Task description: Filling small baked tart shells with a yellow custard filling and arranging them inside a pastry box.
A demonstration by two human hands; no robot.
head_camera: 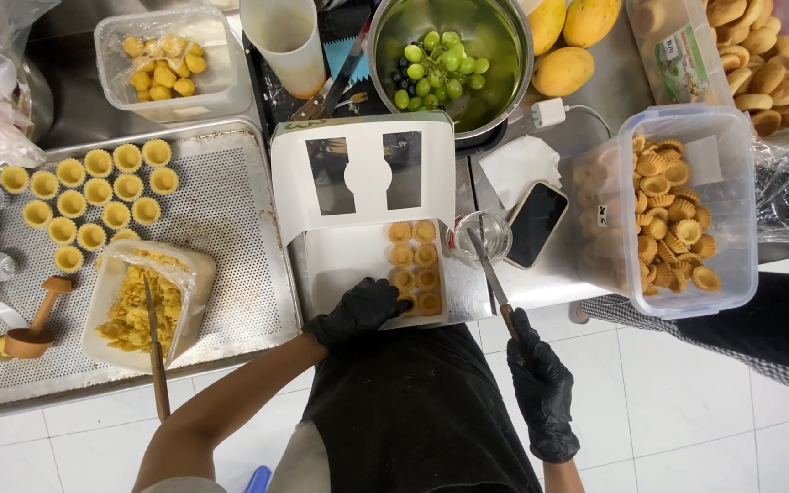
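Steel covers the desk, with white floor tiles below it. At the left a perforated tray carries small tart shells. Beside it an open white box holds filled tarts; the left hand, gloved black, rests its grip on the nearest tart. Right of the box, the right hand grips a knife whose blade points at a glass.

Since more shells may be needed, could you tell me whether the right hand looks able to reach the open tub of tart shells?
Probably yes: the tub is lidless, but the right hand holds a knife.
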